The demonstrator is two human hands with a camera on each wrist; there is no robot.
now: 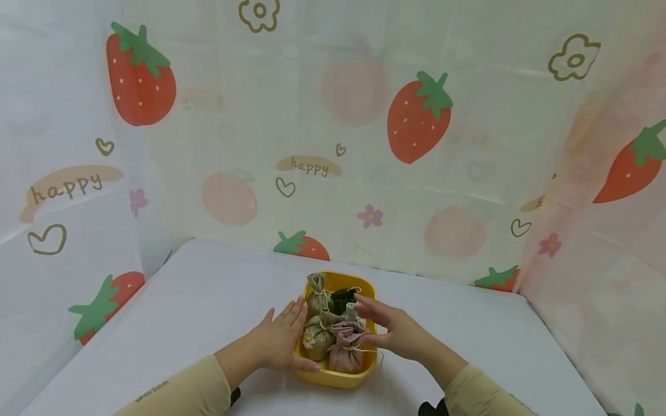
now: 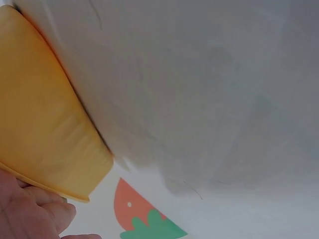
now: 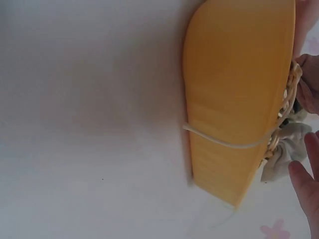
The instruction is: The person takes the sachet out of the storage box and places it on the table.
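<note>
Both forearms come in from the near edge of the scene and point toward the far side, a little toward each other. Each arm wears a beige long sleeve that ends before the wrist. The left hand (image 1: 278, 341) lies with the back up, the fingers straight and close together, the thumb stretched to the right. The right hand (image 1: 391, 329) is turned on its side, fingers loosely extended to the left, the thumb apart below them.
</note>
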